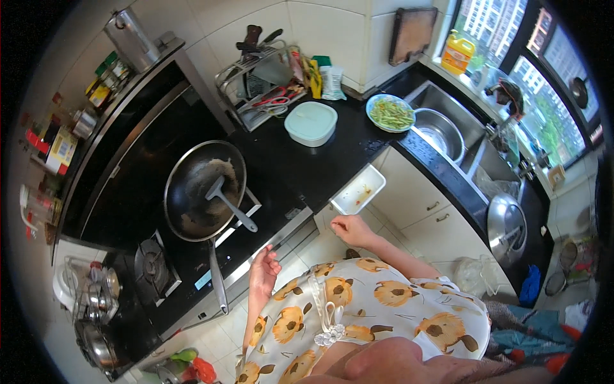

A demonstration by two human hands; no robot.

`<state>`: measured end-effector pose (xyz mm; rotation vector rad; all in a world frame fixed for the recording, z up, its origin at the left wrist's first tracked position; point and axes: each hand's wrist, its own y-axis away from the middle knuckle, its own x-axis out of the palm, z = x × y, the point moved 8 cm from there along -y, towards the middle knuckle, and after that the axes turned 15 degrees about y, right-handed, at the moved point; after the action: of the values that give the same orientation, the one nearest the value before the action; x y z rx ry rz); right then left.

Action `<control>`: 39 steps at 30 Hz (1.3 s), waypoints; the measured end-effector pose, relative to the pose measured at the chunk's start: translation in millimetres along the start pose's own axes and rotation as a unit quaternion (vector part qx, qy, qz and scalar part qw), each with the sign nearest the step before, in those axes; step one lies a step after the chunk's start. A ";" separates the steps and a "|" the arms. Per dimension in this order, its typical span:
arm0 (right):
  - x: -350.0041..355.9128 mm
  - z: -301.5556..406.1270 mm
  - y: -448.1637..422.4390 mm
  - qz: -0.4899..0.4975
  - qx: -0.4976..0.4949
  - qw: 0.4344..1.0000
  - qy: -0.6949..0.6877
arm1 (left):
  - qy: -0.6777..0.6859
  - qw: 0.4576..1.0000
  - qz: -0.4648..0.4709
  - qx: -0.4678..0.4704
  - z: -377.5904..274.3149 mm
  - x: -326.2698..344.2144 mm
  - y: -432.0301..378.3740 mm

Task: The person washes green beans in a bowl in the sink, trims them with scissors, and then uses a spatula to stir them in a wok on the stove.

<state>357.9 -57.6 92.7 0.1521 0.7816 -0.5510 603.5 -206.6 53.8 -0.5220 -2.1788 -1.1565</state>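
Observation:
My left hand [265, 266] is in front of the stove edge, palm partly up, fingers loosely apart and nothing in them. To the right, my right hand [352, 231] has its fingers curled in, with no object visible there. It is close to a white plastic bin [382, 178] at the counter's front edge, which has a few food scraps inside. A dark wok [184, 192] sits on the stove, its long handle pointing towards me. Resting in the wok is a grey spatula [218, 192], its handle over the rim.
A lidded pale-green container [311, 120] and a bowl of cut green vegetables [391, 113] stand on the black counter. Behind is a knife rack [261, 77]. A metal basin [439, 134] is in the sink. A glass wok lid [507, 230] lies right. A bare burner [152, 261] is left.

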 end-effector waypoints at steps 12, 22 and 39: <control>-6.5 4.9 22.7 -0.015 0.011 1.000 0.017 | 0.001 0.999 -0.001 -0.037 15.3 -4.7 -4.8; -39.4 -18.1 22.3 -0.063 0.050 0.996 -0.029 | -0.049 0.998 -0.011 -0.044 19.0 11.3 -17.3; -39.6 -65.3 -20.8 0.037 0.053 0.998 -0.013 | -0.073 0.997 -0.009 -0.017 34.5 71.5 -36.8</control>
<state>283.2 -37.4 75.8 0.2706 0.7183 -0.5241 517.7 -193.5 65.1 -0.6218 -2.2944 -1.2009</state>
